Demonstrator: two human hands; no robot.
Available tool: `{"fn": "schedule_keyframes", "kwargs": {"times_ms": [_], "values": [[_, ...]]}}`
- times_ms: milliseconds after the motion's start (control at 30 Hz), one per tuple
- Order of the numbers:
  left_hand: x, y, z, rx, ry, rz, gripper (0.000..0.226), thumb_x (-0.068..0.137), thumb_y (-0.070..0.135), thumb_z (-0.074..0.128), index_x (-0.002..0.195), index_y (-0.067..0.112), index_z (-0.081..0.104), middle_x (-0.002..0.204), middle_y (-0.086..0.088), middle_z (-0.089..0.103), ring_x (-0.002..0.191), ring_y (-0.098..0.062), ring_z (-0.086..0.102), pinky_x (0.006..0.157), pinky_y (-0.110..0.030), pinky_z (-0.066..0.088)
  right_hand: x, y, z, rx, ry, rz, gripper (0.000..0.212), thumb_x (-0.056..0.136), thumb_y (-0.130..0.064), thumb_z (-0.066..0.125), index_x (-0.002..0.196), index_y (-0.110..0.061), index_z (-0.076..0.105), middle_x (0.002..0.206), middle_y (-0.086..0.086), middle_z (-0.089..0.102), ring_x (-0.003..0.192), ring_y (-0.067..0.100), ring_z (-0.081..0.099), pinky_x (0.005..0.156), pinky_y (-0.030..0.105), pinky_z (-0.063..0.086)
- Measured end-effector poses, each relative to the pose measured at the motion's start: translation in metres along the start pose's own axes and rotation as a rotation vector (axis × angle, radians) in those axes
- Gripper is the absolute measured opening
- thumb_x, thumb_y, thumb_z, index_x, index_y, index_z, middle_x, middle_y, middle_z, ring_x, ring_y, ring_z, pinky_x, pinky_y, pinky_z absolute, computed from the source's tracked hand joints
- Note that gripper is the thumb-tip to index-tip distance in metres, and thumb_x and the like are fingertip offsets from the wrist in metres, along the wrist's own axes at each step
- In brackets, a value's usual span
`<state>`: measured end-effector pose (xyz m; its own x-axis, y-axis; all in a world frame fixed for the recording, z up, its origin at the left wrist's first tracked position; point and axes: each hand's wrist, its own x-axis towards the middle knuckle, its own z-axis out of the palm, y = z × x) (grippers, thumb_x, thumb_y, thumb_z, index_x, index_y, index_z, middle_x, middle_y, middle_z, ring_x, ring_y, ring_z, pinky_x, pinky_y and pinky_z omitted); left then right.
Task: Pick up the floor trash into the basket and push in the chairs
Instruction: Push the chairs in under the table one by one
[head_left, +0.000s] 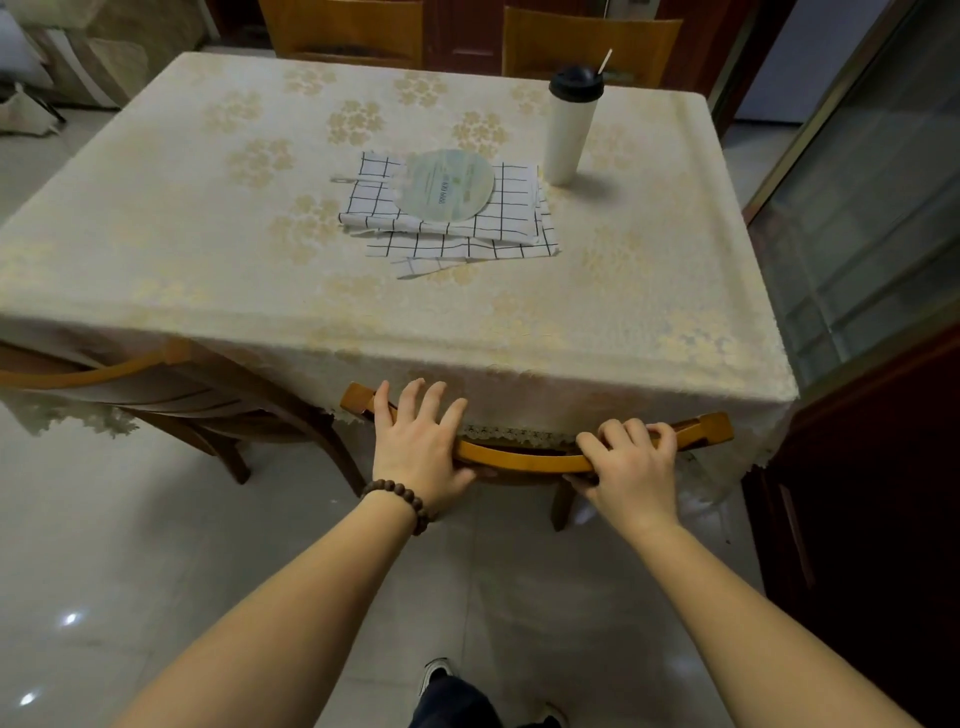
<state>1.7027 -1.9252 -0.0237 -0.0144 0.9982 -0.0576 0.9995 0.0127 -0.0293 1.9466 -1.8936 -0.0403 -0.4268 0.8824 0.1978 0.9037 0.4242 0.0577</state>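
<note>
We saw the tabletop (208, 249) filling most of the view, draped in a cream floral cloth whose lace hem hung over the near edge. On the pale tiled floor (130, 545) below stood the near chair (519, 458), tucked in so far that its curved wooden top rail sat just under the hanging cloth, with the seat hidden beneath. A second chair (156, 384) was pushed in at the near left corner, and 2 more chair backs (343, 26) showed beyond the far edge. At the middle of the tabletop lay checked cloths (467, 239) with a round paper fan (449, 184) resting on top of them. Just to their right stood an upright white tumbler (569, 130) with a black lid and a straw.

Our left hand (421, 447) lay on the left part of the near chair's top rail, fingers spread and mostly straight, pressing rather than clasping, with a beaded bracelet (402, 501) at the wrist. Our right hand (628, 462) grasped the right part of the same rail, fingers curled over its top and thumb beneath. We could see no basket or floor trash.
</note>
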Motion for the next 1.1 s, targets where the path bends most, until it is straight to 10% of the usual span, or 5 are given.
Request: {"fn": "schedule_keyframes", "kwargs": {"times_ms": [1100], "values": [[0.041,-0.007,-0.005,-0.024,-0.007,-0.019,0.101,0.072,0.068,0.056,0.150,0.033,0.002,0.160,-0.004,0.001,0.146,-0.030,-0.008,0.114,-0.058,-0.010,0.036,0.007,0.007,0.017,-0.048,0.033,0.061,0.064,-0.046,0.077,0.119,-0.025,0.060,0.119,0.006,0.062,0.113,0.029,0.053,0.097,0.050,0.032]]}}
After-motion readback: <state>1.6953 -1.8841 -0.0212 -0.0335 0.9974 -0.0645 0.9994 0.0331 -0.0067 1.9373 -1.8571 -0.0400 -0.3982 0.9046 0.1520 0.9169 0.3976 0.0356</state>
